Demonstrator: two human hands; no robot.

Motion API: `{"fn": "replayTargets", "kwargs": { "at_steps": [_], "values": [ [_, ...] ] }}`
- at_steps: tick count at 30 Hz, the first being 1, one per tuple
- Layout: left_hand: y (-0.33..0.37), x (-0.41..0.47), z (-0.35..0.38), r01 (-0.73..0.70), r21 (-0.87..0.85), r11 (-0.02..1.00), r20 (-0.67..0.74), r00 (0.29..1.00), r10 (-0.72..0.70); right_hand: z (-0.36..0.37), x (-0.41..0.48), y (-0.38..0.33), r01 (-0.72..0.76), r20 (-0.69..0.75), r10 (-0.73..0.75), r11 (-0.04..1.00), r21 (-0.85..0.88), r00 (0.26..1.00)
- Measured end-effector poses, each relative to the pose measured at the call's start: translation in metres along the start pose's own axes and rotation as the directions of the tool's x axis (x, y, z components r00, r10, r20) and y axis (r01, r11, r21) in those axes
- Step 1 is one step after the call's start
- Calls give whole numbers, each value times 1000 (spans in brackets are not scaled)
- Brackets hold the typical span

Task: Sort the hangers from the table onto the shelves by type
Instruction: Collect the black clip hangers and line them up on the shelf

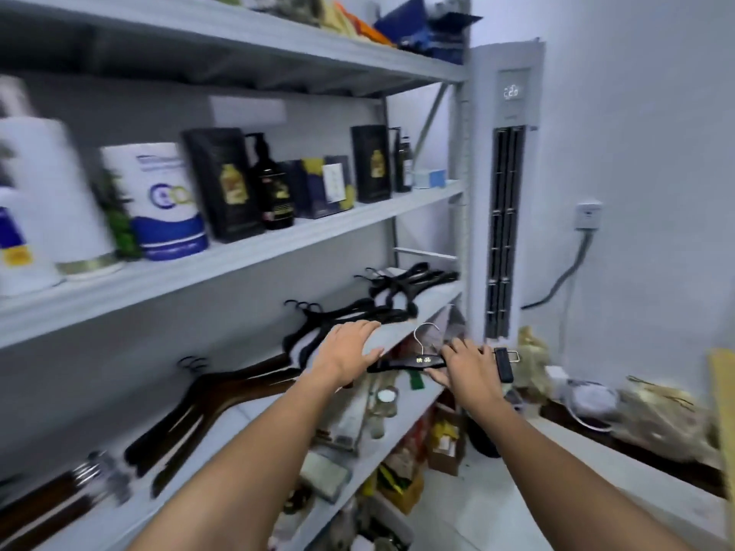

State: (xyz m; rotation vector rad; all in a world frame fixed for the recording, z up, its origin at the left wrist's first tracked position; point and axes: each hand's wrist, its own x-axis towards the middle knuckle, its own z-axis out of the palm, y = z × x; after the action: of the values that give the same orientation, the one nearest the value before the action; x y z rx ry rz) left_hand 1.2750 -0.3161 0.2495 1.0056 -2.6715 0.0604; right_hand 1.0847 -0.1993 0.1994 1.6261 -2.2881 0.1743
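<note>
Head view, looking down along a grey rack, both bare forearms reaching forward. Just below centre, the left hand (345,351) lies flat with straight, spread fingers on the front edge of the hanger shelf (399,332). At 3 o'clock from it, close by, the right hand (470,368) grips a black clip hanger (413,363), fingers over the bar and thumb beneath. The hanger is in the air just off the shelf edge, its silver hook pointing to 12 o'clock. On the shelf, black hangers (401,290) lie piled at 12 o'clock from the hands, and brown hangers (222,391) lie at 8 o'clock. The shelf above holds a dark bottle (274,188) and boxes. A tall white air conditioner (511,113) stands at 2 o'clock.
</note>
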Motion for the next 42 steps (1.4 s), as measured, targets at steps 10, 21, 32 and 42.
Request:
{"fn": "replayTargets", "kwargs": {
  "at_steps": [10,21,32,42],
  "values": [
    [-100,-127,-32,393,98,914,-53,920,-389,1,30,-153,372,-66,-366,912,175,928],
    [-147,-292,-44,716,167,677,-69,694,-717,-3,-27,-304,692,-125,-686,675,258,716],
    [-197,-404,-74,838,163,521,-118,541,-833,-18,-61,-424,796,-187,-779,550,253,598],
    [-277,-482,-93,853,141,503,-75,516,-854,-25,-97,-533,802,-147,-800,534,267,581]
  ]
}}
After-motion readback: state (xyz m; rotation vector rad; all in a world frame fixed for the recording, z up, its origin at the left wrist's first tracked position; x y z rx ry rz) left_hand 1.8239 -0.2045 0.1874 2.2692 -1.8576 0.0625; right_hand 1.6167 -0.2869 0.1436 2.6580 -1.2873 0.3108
